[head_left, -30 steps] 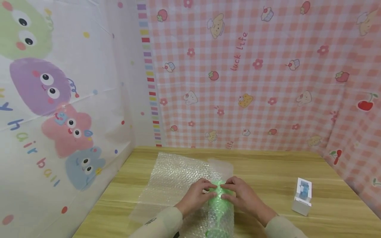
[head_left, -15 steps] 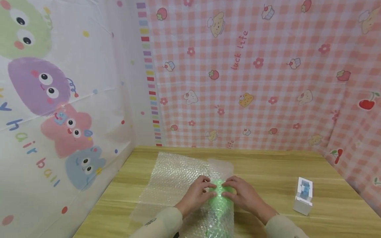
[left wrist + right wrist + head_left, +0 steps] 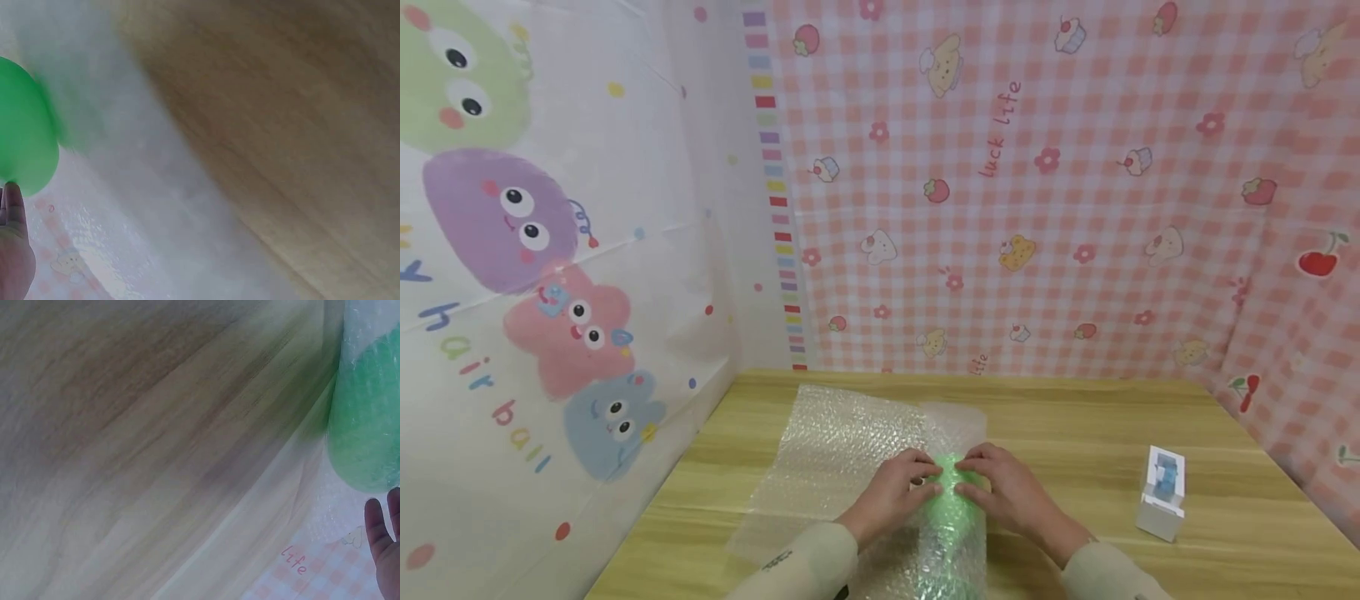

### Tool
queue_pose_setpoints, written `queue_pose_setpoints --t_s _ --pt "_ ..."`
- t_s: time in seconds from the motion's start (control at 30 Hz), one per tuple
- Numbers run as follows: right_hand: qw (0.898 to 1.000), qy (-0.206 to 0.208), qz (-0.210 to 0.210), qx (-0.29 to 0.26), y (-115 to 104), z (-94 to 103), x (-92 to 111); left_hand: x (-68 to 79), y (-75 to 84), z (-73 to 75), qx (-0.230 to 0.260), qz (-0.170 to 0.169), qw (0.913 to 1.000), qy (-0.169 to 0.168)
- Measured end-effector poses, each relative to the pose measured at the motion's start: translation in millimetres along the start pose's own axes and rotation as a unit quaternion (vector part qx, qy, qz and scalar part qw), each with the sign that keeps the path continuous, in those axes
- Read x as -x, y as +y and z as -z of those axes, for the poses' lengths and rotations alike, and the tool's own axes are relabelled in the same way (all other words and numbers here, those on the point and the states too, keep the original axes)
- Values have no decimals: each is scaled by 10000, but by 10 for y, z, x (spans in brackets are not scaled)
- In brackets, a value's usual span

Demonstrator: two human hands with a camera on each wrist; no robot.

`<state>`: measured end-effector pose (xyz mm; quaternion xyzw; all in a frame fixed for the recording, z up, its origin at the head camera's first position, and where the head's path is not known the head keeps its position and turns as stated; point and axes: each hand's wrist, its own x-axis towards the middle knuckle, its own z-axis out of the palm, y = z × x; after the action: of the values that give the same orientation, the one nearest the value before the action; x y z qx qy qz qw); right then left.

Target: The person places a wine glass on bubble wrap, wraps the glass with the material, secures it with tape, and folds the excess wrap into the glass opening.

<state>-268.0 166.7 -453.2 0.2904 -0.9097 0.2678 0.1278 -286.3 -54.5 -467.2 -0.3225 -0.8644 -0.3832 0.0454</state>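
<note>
A long green object (image 3: pixel 951 521) with a rounded end lies under clear bubble wrap (image 3: pixel 842 442) at the table's near middle. My left hand (image 3: pixel 891 490) holds its left side, thumb and fingers bent in over the top. From the right, my right hand (image 3: pixel 1009 492) does the same, its fingertips facing the left ones across a narrow gap. The left wrist view shows the green object (image 3: pixel 25 128) smooth, a fingertip at its end. In the right wrist view, bubble wrap (image 3: pixel 356 319) covers the green surface (image 3: pixel 369 428), with the fingers (image 3: pixel 375 522) just below its rounded end.
The bubble wrap sheet spreads flat to the left and back of the green object. A white tape dispenser (image 3: pixel 1161 508) with a blue roll stands on the wooden table (image 3: pixel 1060 425) at right. Patterned cloths (image 3: pixel 865 208) rise behind and on both sides.
The green rim at the object's near end, visible a second ago, no longer shows clearly. Both hands stay almost in place, fingertips shifting slightly on the wrap.
</note>
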Motion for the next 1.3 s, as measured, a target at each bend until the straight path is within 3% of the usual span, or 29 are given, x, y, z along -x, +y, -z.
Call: queue_pose_setpoints --t_s 0.13,0.27,0.4,0.7,0.97,1.3 --pt "9998 41 157 118 -2 -11 19 27 -13 9 348 172 9992 5" --pt "9997 -9 29 -231 4 6 31 41 -29 13 573 227 9980 121" --pt "9988 -71 -74 -477 19 29 29 36 -34 13 613 238 9977 191" --pt "9992 -172 -65 -368 -2 35 -19 56 -30 37 606 240 9976 225" --pt "9992 -212 33 -323 -58 47 -33 55 5 74 1035 927 9901 191" --pt "9999 -63 135 42 -40 2 -8 77 -14 14 776 752 9929 502"
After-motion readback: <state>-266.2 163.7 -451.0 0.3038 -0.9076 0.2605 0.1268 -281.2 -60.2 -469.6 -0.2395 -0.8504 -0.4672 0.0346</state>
